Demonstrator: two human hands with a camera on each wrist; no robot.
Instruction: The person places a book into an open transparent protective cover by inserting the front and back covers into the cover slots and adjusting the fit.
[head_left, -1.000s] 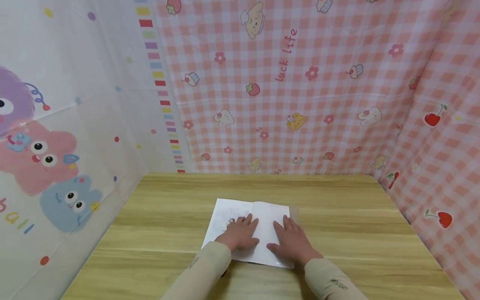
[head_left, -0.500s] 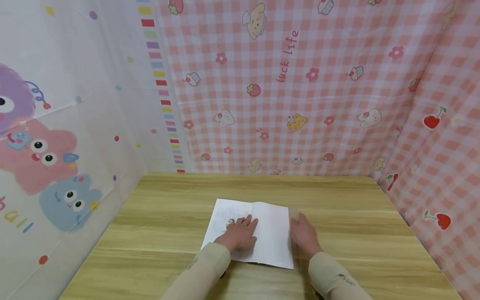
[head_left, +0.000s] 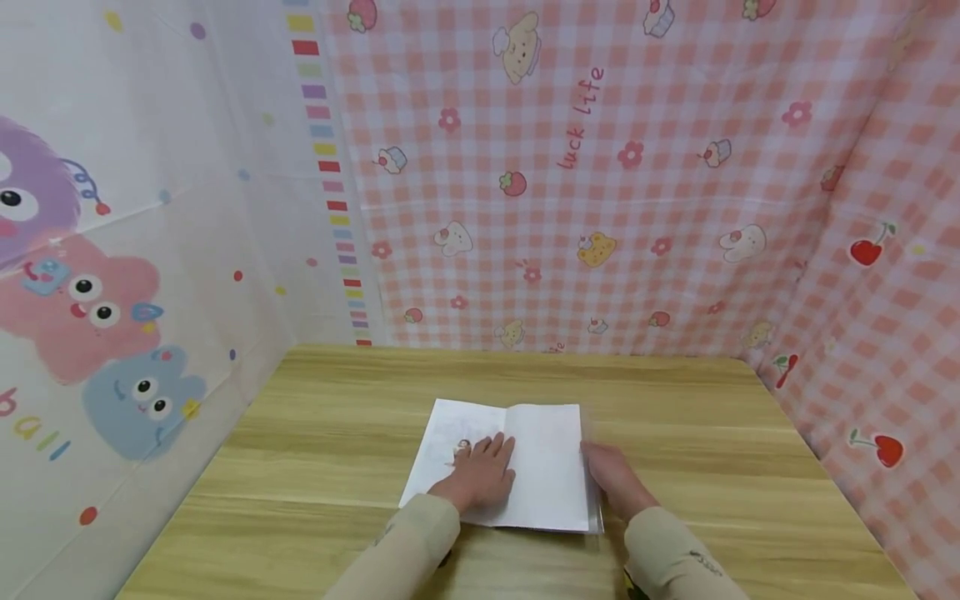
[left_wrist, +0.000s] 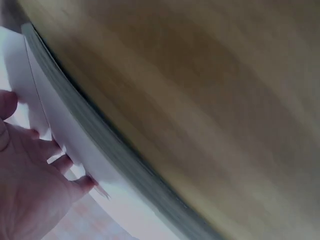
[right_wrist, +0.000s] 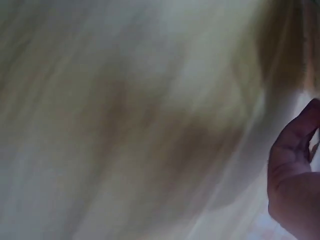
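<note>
An open book [head_left: 547,492] with white pages lies on the wooden table; a small figure is printed on its left page. A strip of clear plastic [head_left: 595,508] sticks out past the right edge. My left hand [head_left: 480,479] rests with spread fingers on the left page near the fold. At the right edge, my right hand [head_left: 615,477] has curled fingers and grips the book's side; its fingertips are partly hidden. In the left wrist view the thick page block of the book [left_wrist: 105,125] shows beside the left hand [left_wrist: 37,175]. The right hand [right_wrist: 295,175] appears bent at the right wrist view's border.
The wooden table [head_left: 337,433] extends around the book on all sides. Behind it hangs a pink checked cloth [head_left: 555,208]; a white cloth with cartoon figures [head_left: 105,308] covers the left side, and more checked cloth [head_left: 885,350] the right.
My right hand has left the right page, moved right, and taken hold of the book's right edge, which is slightly raised. The plastic strip shows more. My left hand has stayed on the left page.
</note>
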